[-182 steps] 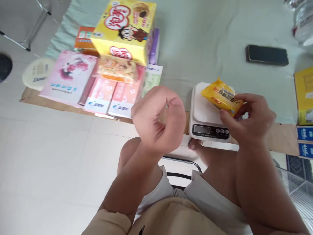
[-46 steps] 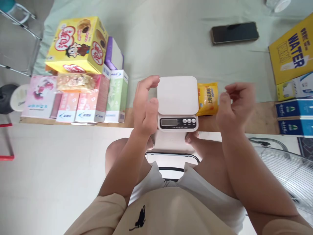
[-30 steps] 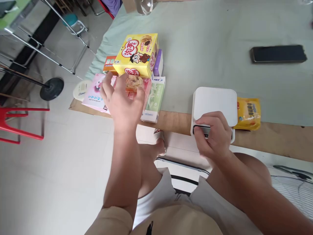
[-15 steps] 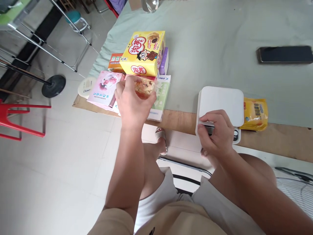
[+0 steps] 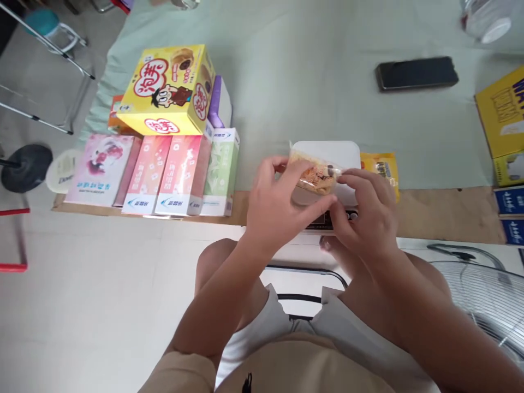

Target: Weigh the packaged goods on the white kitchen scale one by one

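Observation:
A clear-wrapped, pale yellow snack bar with dark bits [image 5: 317, 179] is held over the white kitchen scale [image 5: 331, 147]. My left hand [image 5: 278, 199] grips it from the left, fingers on the far side and thumb along the near side. At its right end my right hand [image 5: 366, 210] pinches the wrapper's edge, thumb and forefinger close together. Both hands hide part of the scale's plate and its dark display [image 5: 321, 222]. Whether the snack touches the plate I cannot tell. A yellow packet [image 5: 382, 166] lies just right of the scale.
Left on the table stand a yellow puff box [image 5: 164, 90], pink boxes [image 5: 180, 169], a green box [image 5: 220, 169] and a purple box [image 5: 221, 103]. A black phone [image 5: 417, 73] lies farther back. More boxes [image 5: 505, 117] are at right; a fan [image 5: 487, 295] stands below.
My left hand has brought the wrapped snack rightward from the boxes to above the scale. My right hand has moved from the scale's front to the snack's right end. The view has shifted right.

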Tool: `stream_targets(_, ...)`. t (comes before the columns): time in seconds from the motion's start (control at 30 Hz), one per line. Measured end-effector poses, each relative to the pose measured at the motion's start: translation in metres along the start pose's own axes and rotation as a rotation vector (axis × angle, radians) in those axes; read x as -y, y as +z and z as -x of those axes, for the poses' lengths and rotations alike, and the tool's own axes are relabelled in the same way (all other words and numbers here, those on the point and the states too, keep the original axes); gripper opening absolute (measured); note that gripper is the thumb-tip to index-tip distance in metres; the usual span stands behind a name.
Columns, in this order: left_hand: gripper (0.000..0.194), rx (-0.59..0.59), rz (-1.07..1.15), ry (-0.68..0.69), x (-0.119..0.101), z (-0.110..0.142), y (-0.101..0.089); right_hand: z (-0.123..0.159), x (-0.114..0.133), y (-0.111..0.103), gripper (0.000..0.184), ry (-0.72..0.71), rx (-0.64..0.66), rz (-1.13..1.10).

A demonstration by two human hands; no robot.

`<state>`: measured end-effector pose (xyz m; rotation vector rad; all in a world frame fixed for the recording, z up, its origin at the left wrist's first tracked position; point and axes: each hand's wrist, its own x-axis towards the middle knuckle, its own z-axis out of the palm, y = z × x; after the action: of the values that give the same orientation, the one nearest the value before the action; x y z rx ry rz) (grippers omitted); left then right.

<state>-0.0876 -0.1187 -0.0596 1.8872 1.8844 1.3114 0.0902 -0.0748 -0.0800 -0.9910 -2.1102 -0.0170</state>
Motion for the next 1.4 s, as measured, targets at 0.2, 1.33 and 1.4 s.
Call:
stream_targets(0.2, 0.036, 0.111, -0.008, -0.036, -0.006, -0.009, 0.018, 0.008, -0.022, -0.006, 0.028, 0.161, 0.079, 0.201)
stream_targets(1.33, 0.053, 0.069, 0.212, 0.15, 0.025, -0.01, 0.019, 0.052, -0.102, -0.113, 0.025, 0.067, 0.239, -0.096)
stream_targets(1.4, 0.052, 0.082, 0.196, 0.124, 0.025, -0.011, 0.021, 0.055, -0.095, -0.11, 0.016, 0.11, 0.285, -0.101)
